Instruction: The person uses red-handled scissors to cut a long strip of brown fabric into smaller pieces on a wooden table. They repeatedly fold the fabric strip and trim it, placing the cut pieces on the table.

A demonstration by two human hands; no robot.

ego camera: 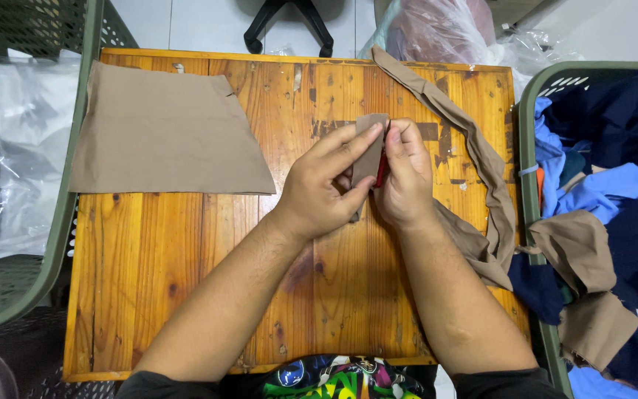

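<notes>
Over the middle of a wooden table [186, 251], my left hand [324, 185] and my right hand [406, 174] meet. Both pinch a narrow end of tan fabric strip [369, 148] held upright between the fingers. A small red tool [382, 168] shows between the hands, gripped in my right hand against the cloth; its kind is unclear. The strip runs on as a long tan band [481, 159] curving along the table's right side and back under my right forearm.
A flat tan fabric panel [164, 133] lies on the table's far left. A green basket [31, 281] with clear plastic stands left. Another green basket [529, 103] at right holds blue, navy and tan cloth. A plastic bag [444, 29] and chair base [289, 22] sit beyond.
</notes>
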